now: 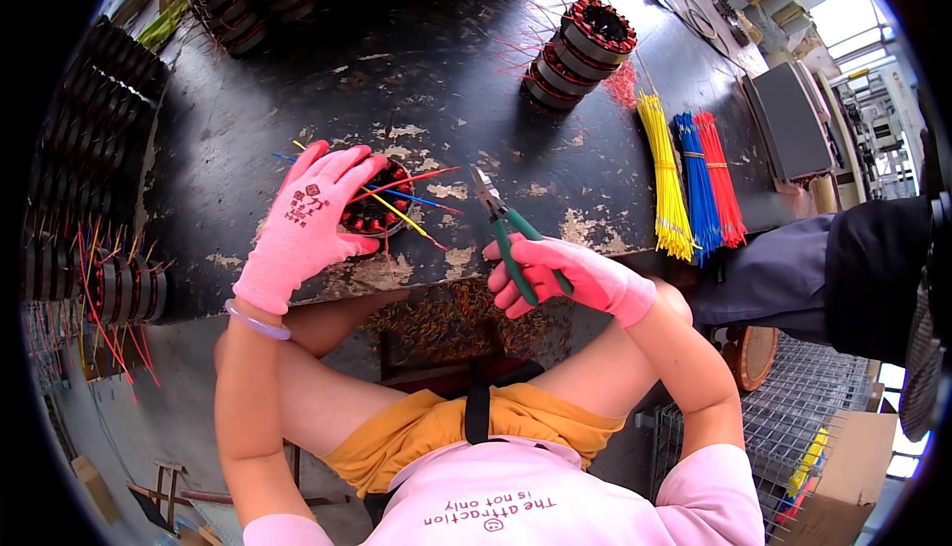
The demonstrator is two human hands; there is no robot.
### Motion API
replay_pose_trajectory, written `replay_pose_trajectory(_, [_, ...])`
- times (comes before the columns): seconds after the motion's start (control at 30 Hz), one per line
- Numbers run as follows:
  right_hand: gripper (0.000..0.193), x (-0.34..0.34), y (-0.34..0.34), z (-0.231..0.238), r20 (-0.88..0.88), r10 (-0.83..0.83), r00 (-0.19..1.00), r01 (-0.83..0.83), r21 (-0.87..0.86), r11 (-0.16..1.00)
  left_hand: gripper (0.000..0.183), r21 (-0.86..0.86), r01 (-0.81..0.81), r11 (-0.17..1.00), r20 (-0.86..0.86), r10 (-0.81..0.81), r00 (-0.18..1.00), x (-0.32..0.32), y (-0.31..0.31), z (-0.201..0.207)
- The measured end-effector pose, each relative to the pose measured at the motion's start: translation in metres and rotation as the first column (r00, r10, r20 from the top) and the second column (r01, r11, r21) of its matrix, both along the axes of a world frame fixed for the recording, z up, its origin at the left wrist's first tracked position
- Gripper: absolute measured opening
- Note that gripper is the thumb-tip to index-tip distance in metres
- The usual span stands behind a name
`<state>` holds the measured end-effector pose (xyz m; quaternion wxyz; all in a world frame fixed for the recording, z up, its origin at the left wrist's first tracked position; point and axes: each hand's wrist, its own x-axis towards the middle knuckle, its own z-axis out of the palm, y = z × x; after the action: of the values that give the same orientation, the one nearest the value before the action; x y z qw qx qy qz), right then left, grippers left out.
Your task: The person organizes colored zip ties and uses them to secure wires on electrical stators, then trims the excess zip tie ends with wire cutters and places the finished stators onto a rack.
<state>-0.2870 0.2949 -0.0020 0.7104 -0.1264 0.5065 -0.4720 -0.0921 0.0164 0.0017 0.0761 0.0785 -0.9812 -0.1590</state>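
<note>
My left hand (312, 214), in a pink glove, grips a motor stator (380, 221) near the table's front edge. The palm and fingers cover its left side. Red, blue and yellow lead wires (424, 201) stick out of the stator to the right, and thin wire ends show beyond my left fingers. Just right of the wires, my right hand (570, 273), also gloved in pink, holds green-handled cutting pliers (507, 246). Their metal jaws point up and away from me, apart from the wires.
Two stacked stators (580, 55) stand farther back. Bundles of yellow wires (664, 179), blue wires (697, 184) and red wires (721, 179) lie right. Many stators (99, 129) are piled at the left and far edges. Another person's leg (764, 278) is close on the right.
</note>
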Motion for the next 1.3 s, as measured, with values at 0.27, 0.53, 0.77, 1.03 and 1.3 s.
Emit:
replay_pose_trajectory(0.27, [0.052, 0.005, -0.019, 0.010, -0.080, -0.003, 0.997, 0.011, 0.097, 0.995, 0.090, -0.008, -0.031, 0.999, 0.019, 0.031, 0.999, 0.002, 0.002, 0.001])
replay_pose_trajectory(0.53, [0.052, 0.001, -0.015, 0.009, -0.083, 0.012, 0.996, -0.003, 0.104, 0.995, 0.090, 0.011, -0.010, 1.000, -0.006, 0.010, 1.000, 0.001, 0.000, -0.002])
replay_pose_trajectory(0.77, [0.053, 0.000, -0.012, 0.013, -0.115, 0.045, 0.992, -0.032, 0.117, 0.993, 0.090, 0.025, -0.003, 1.000, -0.020, 0.004, 1.000, 0.003, -0.001, -0.002])
replay_pose_trajectory(1.03, [0.055, 0.002, -0.027, 0.008, -0.180, 0.003, 0.984, 0.012, 0.083, 0.996, 0.089, 0.011, -0.015, 1.000, -0.014, 0.015, 1.000, 0.003, 0.000, -0.004])
replay_pose_trajectory(1.3, [0.059, -0.005, -0.030, 0.010, -0.263, 0.017, 0.965, 0.003, 0.075, 0.997, 0.088, -0.003, -0.039, 0.999, 0.001, 0.039, 0.999, 0.001, 0.003, -0.002])
